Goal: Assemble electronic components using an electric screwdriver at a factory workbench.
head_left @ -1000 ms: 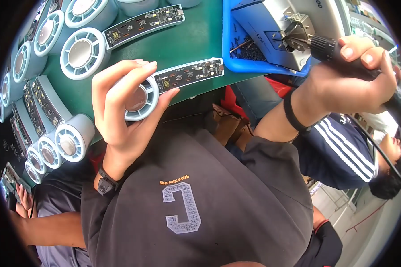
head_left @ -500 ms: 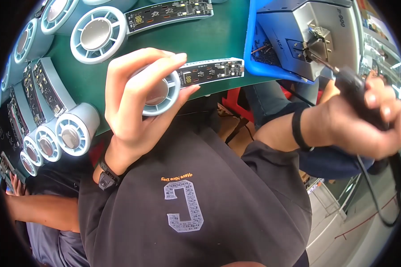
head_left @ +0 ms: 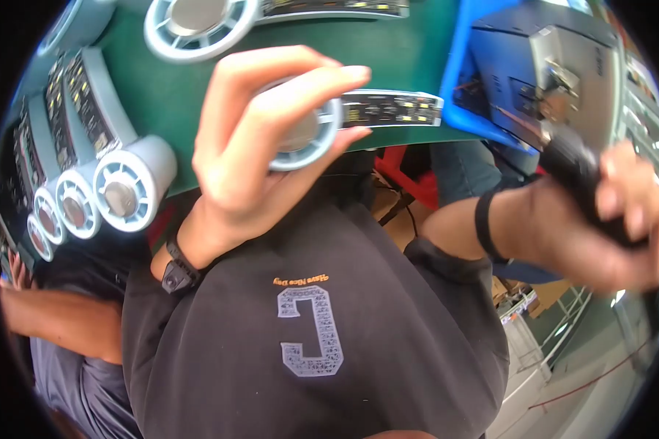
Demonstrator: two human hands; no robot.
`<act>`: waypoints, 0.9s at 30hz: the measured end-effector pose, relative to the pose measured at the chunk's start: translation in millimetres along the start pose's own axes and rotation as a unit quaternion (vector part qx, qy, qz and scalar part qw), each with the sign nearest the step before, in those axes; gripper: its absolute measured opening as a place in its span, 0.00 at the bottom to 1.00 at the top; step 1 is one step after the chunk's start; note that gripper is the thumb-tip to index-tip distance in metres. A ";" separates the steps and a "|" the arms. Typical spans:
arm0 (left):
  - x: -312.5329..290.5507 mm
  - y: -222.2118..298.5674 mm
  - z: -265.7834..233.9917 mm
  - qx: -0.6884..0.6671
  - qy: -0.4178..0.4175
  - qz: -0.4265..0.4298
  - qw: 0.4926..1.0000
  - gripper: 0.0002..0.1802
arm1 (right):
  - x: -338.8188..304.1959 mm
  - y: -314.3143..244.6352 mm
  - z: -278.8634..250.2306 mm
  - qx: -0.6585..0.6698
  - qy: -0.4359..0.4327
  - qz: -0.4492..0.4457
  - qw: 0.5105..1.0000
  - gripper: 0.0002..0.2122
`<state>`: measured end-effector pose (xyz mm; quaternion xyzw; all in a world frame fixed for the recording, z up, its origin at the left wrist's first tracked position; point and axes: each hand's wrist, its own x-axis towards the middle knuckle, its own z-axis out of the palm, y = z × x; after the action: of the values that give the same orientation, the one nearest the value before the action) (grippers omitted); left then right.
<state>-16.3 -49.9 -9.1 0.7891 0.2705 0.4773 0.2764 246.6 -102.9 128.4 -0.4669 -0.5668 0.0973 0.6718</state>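
Note:
My left hand [head_left: 245, 146] is wrapped round the light-blue, round spoked end of a fan-like device [head_left: 309, 139]. Its curved arm, carrying a black circuit board [head_left: 392, 108], points right over the table's near edge. A black electric screwdriver [head_left: 575, 164] is gripped in my right hand [head_left: 600, 227], blurred by motion. The thin bit points up and left, in front of the grey screw feeder [head_left: 520, 58]. Whether a screw sits on the bit is too blurred to tell.
The feeder stands in a blue tray [head_left: 454, 73] on the green table [head_left: 388, 62]. Another such device [head_left: 198, 18] lies at the far side, and several more [head_left: 124, 190] are lined up at left. A neighbouring person's arm [head_left: 62, 314] shows at lower left.
The whole view has shifted, moving the table and feeder rightward. The screwdriver's bit has come away from the feeder's outlet, to its left. My left hand keeps its hold on the device.

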 end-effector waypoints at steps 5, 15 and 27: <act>2.8 10.2 0.4 -0.046 0.004 -0.022 0.999 0.36 | -36.7 -25.5 72.5 0.194 0.046 0.005 0.980 0.08; 8.4 -4.6 11.0 -0.074 0.040 0.043 0.996 0.32 | -40.0 -24.4 86.6 0.197 -0.013 0.028 0.980 0.06; 4.3 -7.0 11.4 -0.069 0.042 0.026 0.996 0.31 | -46.8 -17.8 91.2 0.184 -0.073 0.034 0.980 0.04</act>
<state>-5.4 -44.1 -15.9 0.7543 0.2272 0.5346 0.3059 145.9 -96.4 102.9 -0.3457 -0.5705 0.2570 0.6993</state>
